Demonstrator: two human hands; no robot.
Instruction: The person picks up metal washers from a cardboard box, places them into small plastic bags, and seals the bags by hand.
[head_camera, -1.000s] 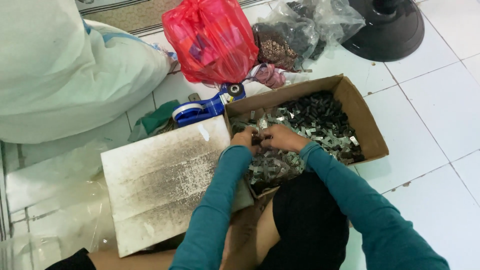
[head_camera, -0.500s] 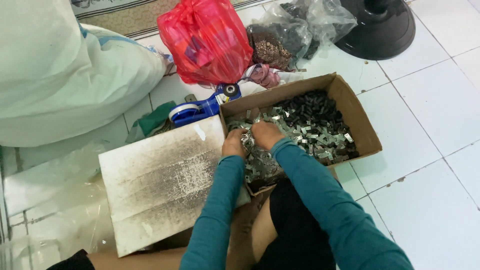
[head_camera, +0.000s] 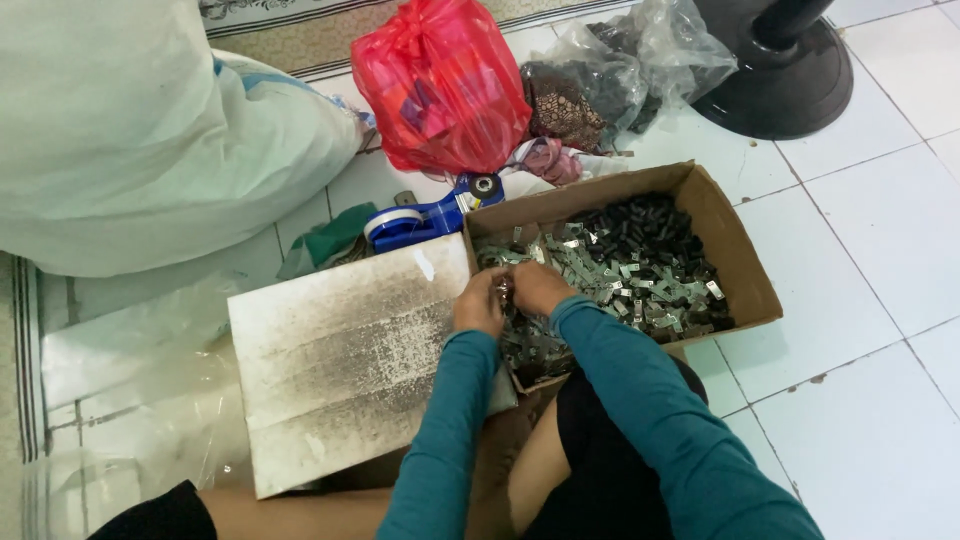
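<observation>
Sitting hemmed in on the tiled floor (head_camera: 860, 300): dirty white board (head_camera: 350, 370) lying just left of the hands, its edge almost touching the left wrist; open cardboard box (head_camera: 735, 255) spreading to the right and beyond them, far wall standing well past the fingers. Free tiles lying only to the right of the box.

Small metal clips (head_camera: 610, 275) filling the box, heaped directly under and in front of both hands, black pieces (head_camera: 650, 225) piled at the far side.

Left hand (head_camera: 478, 303) and right hand (head_camera: 540, 287) meeting over the near left corner of the box, fingers curled together, pinching something small and shiny between them; not possible to tell exactly what. Both teal sleeves (head_camera: 640, 400) reaching forward, elbows bent, wrists close.
</observation>
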